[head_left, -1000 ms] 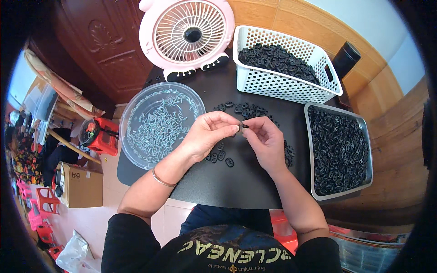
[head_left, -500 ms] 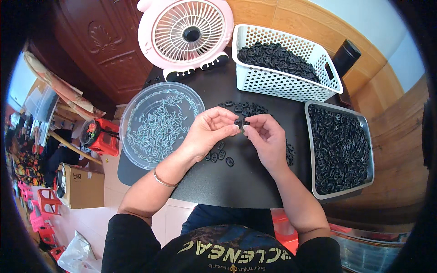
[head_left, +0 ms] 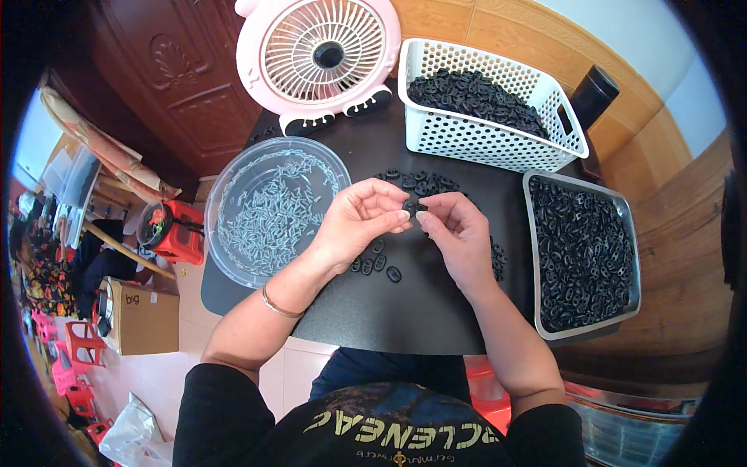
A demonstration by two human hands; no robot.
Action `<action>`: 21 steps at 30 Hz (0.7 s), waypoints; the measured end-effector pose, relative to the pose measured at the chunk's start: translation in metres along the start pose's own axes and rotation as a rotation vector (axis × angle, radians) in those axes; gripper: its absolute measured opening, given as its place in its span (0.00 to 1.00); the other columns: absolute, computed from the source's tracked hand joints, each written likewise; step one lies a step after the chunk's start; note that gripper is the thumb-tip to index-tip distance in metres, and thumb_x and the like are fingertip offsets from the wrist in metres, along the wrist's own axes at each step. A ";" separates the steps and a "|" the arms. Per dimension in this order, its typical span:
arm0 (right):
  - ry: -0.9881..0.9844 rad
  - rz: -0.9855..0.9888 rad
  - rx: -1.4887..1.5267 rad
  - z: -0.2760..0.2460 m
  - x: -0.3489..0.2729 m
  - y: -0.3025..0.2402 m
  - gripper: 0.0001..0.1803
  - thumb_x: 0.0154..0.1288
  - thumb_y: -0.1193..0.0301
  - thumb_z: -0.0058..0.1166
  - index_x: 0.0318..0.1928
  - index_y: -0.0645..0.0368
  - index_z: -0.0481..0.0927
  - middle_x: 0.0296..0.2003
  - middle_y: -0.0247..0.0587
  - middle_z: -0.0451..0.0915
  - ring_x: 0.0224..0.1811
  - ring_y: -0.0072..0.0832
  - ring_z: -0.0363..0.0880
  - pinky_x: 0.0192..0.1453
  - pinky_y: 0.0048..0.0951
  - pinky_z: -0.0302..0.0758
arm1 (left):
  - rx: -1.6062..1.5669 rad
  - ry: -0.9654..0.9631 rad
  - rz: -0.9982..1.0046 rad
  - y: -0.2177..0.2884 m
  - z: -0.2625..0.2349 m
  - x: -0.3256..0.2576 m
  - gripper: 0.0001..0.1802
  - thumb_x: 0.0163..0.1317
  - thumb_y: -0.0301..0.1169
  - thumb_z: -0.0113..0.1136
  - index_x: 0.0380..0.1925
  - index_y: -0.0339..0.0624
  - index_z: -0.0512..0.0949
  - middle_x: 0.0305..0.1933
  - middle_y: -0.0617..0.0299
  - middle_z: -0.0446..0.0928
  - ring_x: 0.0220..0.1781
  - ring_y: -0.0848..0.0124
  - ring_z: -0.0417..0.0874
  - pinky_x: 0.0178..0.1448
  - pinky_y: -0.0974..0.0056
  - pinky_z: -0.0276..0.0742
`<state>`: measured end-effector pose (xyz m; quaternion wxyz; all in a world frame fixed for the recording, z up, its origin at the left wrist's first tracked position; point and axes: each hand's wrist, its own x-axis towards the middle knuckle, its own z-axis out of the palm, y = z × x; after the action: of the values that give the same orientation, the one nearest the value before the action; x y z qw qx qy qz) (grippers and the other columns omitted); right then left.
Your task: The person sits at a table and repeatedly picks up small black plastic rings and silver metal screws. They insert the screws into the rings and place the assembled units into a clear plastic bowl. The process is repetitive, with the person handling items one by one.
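Pinching black piece point(head_left: 412, 206) with left hand point(head_left: 358, 222), right hand point(head_left: 459, 237); cannot tell direction or long axis; barely shifted since earlier.

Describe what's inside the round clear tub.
The round clear tub holds many slim blue-green pieces, strewn loosely. The left hand hides part of its lower right edge; anything under the densest pieces cannot be seen.

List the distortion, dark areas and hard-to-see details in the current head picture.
Head view: corners fall to black; the tan tiled band's upper edge bends into a curve. Head view: the small dark piece between left hand and right hand shows little detail against the black tabletop.
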<state>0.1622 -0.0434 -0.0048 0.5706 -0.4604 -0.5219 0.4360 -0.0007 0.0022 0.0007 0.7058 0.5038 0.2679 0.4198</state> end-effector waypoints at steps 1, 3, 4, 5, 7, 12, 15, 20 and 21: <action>-0.002 0.015 0.012 0.000 0.000 -0.001 0.07 0.55 0.77 0.54 0.37 0.61 0.75 0.29 0.31 0.77 0.31 0.13 0.74 0.36 0.16 0.70 | 0.012 0.003 0.004 0.000 0.000 0.000 0.10 0.53 0.20 0.58 0.36 0.36 0.73 0.30 0.62 0.77 0.32 0.76 0.79 0.38 0.75 0.75; -0.020 0.027 0.015 -0.001 0.000 -0.001 0.08 0.55 0.77 0.55 0.37 0.61 0.75 0.29 0.32 0.77 0.31 0.14 0.74 0.36 0.16 0.70 | 0.029 -0.006 0.013 0.000 0.000 0.000 0.09 0.53 0.20 0.58 0.36 0.36 0.73 0.30 0.62 0.77 0.32 0.76 0.79 0.37 0.75 0.74; -0.029 0.034 0.016 -0.001 -0.001 -0.001 0.08 0.55 0.77 0.55 0.37 0.61 0.75 0.29 0.32 0.77 0.31 0.14 0.74 0.36 0.16 0.70 | 0.038 -0.012 0.016 0.000 0.000 -0.001 0.09 0.53 0.20 0.58 0.36 0.36 0.73 0.30 0.62 0.77 0.32 0.76 0.79 0.36 0.76 0.74; -0.026 0.027 0.025 -0.001 -0.001 -0.001 0.08 0.55 0.77 0.55 0.37 0.61 0.75 0.29 0.33 0.77 0.31 0.15 0.74 0.36 0.16 0.70 | 0.038 -0.014 0.018 0.000 0.000 0.000 0.09 0.53 0.20 0.58 0.36 0.36 0.73 0.30 0.62 0.77 0.32 0.77 0.78 0.37 0.76 0.74; -0.021 0.013 0.041 0.000 -0.001 0.000 0.08 0.55 0.77 0.55 0.37 0.61 0.75 0.29 0.34 0.77 0.31 0.15 0.75 0.36 0.16 0.70 | 0.038 -0.020 0.021 -0.002 -0.001 0.000 0.10 0.53 0.20 0.58 0.37 0.36 0.73 0.30 0.61 0.77 0.32 0.77 0.78 0.38 0.75 0.74; -0.028 0.004 0.060 0.000 -0.001 0.001 0.08 0.55 0.77 0.55 0.37 0.61 0.74 0.30 0.34 0.77 0.32 0.15 0.75 0.37 0.17 0.71 | 0.023 -0.016 0.017 -0.001 0.001 0.000 0.09 0.53 0.21 0.58 0.35 0.37 0.73 0.30 0.62 0.77 0.31 0.78 0.78 0.36 0.77 0.73; -0.014 -0.012 0.086 0.001 -0.001 0.002 0.07 0.55 0.78 0.55 0.36 0.61 0.74 0.30 0.34 0.77 0.32 0.15 0.75 0.38 0.17 0.71 | 0.021 -0.024 0.017 0.001 0.002 0.000 0.09 0.53 0.21 0.58 0.35 0.37 0.73 0.29 0.62 0.77 0.30 0.78 0.78 0.35 0.77 0.73; -0.010 -0.043 0.077 0.001 -0.002 0.001 0.07 0.55 0.78 0.55 0.35 0.61 0.75 0.30 0.33 0.77 0.32 0.15 0.75 0.38 0.16 0.71 | -0.006 -0.025 0.016 0.000 0.001 -0.001 0.08 0.52 0.21 0.59 0.34 0.37 0.74 0.29 0.62 0.77 0.30 0.78 0.78 0.35 0.77 0.73; -0.010 -0.050 0.072 0.002 -0.003 0.000 0.06 0.55 0.78 0.55 0.35 0.61 0.75 0.30 0.33 0.77 0.32 0.15 0.75 0.38 0.16 0.71 | -0.010 -0.028 0.018 0.000 0.001 -0.001 0.08 0.52 0.21 0.59 0.34 0.37 0.74 0.29 0.62 0.77 0.30 0.78 0.78 0.34 0.77 0.73</action>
<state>0.1603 -0.0460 -0.0048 0.5948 -0.4240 -0.5201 0.4426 -0.0003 0.0011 0.0005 0.7083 0.5085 0.2514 0.4202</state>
